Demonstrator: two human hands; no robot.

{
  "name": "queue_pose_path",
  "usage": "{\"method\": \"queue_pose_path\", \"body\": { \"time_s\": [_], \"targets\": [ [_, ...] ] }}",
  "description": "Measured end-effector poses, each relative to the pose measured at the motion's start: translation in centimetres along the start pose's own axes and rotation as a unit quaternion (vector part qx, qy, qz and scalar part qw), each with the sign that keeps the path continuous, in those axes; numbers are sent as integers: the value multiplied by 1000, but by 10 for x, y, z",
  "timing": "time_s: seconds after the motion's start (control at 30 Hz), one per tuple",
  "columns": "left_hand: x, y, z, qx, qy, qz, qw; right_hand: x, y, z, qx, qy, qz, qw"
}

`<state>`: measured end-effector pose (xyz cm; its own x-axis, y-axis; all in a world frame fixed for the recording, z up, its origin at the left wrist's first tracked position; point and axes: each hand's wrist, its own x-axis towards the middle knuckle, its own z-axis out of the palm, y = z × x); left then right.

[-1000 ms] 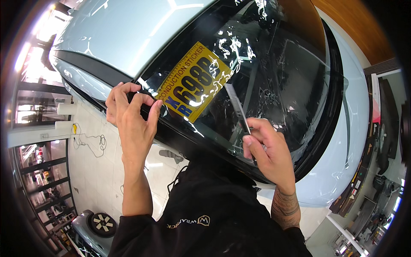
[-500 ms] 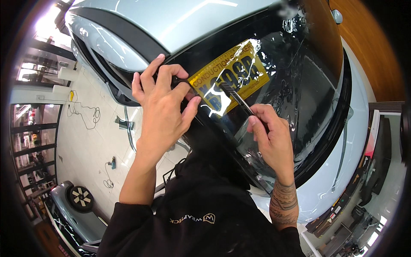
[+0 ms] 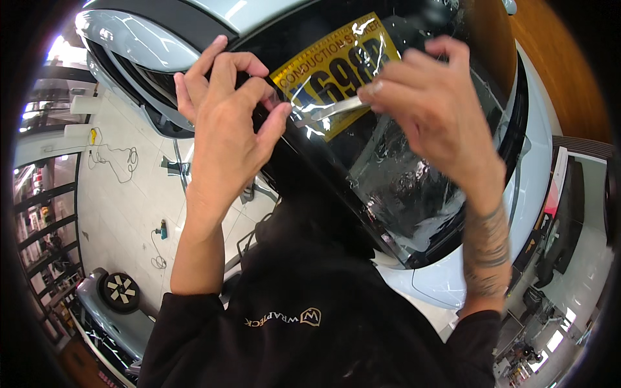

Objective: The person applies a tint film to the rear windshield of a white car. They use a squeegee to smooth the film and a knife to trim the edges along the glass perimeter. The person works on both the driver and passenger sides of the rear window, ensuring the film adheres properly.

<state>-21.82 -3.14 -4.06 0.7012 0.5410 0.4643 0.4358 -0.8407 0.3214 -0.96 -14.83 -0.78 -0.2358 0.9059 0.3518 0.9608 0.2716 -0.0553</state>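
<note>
Dark glass (image 3: 304, 29) of a pale blue car lies in front of me, with a yellow rectangular sticker (image 3: 336, 68) on it. Wrinkled, shiny clear film (image 3: 401, 194) spreads over the glass. My right hand (image 3: 440, 110), smeared by motion, grips a slim silver cutter knife (image 3: 333, 111). Its tip reaches the sticker's lower left corner, close to my left thumb. At the glass's left edge, my left hand (image 3: 223, 113) has its thumb and forefinger drawn together by that corner. Its other fingers are bent and raised. What they pinch, if anything, is hidden.
The car's pale blue body (image 3: 433, 288) curves round below the glass. On the tiled floor at left lie a power tool (image 3: 161, 229) and a looped cord (image 3: 116, 158). Another car (image 3: 107, 310) stands at the lower left. A brown wooden surface (image 3: 569, 84) is at far right.
My right hand has moved up and turned, swinging the knife's tip left and down toward my left thumb. The view has shifted, and my left hand stays by the same sticker corner.
</note>
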Motion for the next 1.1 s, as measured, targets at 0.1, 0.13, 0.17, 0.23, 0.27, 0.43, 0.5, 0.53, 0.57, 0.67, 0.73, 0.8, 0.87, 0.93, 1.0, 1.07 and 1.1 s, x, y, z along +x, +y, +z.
{"method": "queue_pose_path", "body": {
  "time_s": [0.1,0.13,0.17,0.23,0.27,0.43,0.5,0.53,0.57,0.67,0.73,0.8,0.87,0.93,1.0,1.07,1.1],
  "targets": [
    [-3,-3,0,23,-4,12,1000,38,8,-21,-94,-37,-170,980],
    [-5,-4,1,20,1,11,1000,49,5,-27,-107,-74,-171,977],
    [-6,-5,4,11,10,11,1000,59,5,-30,-114,-83,-199,970],
    [-5,-8,9,-12,32,21,999,67,3,-33,-112,-97,-220,964],
    [-5,-8,9,-11,32,26,999,70,3,-33,-107,-101,-228,963],
    [-7,-12,12,-18,36,27,999,78,2,-30,-88,-100,-255,958],
    [-8,-11,12,-19,37,25,999,80,0,-30,-83,-98,-263,956],
    [-7,-11,11,-18,35,22,999,81,0,-29,-81,-96,-266,956],
    [-7,-10,10,-18,34,19,999,82,0,-29,-78,-95,-268,955],
    [-8,-10,9,-22,20,4,1000,85,0,-26,-73,-90,-275,954],
    [-7,-9,9,-26,22,2,999,86,0,-25,-66,-82,-276,955],
    [-7,-9,8,-27,19,1,999,88,0,-23,-63,-77,-281,955],
    [-9,-10,8,-28,11,1,1000,88,0,-19,-56,-73,-283,955],
    [-9,-10,8,-29,11,2,1000,89,1,-18,-53,-68,-285,955],
    [-9,-11,8,-30,9,3,1000,88,0,-17,-50,-62,-286,955],
    [-9,-11,6,-31,7,3,1000,89,0,-17,-50,-56,-289,954],
    [-10,-11,7,-35,12,3,999,89,0,-16,-48,-53,-290,954]
  ]
}}
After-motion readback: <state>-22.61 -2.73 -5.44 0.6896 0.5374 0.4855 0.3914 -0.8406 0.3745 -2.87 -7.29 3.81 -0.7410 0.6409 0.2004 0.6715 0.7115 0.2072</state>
